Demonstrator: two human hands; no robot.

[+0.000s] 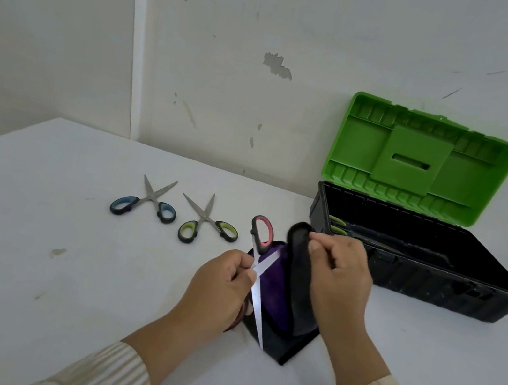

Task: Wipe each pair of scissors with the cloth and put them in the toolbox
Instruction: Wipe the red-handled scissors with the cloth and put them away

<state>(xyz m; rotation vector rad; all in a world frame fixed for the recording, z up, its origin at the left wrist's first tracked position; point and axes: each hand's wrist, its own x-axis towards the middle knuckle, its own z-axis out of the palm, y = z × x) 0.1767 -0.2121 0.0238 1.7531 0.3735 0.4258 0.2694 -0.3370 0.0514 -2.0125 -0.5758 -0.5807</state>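
The person's got the red scissors (pixel 257 297) spread open over the cloth (pixel 277 283) at the front of the table (pixel 66 261). The left hand (pixel 224 283) is curled round them near the pivot, and the right hand (pixel 338 273) pinches a floppy fold of cloth. They're probably light and stiff with slick, sharp blades, so the rubbery handle loops look like the safest place to grab. The blue scissors (pixel 146 203) and green scissors (pixel 207 221) lie unwiped further back, and the toolbox (pixel 429 299) sits open on the right, with what looks like a green-handled pair inside.

Left hand (pixel 220 284) gripping scissors (pixel 258 295), right hand (pixel 340 274) pinching cloth (pixel 277 288), forearms converging
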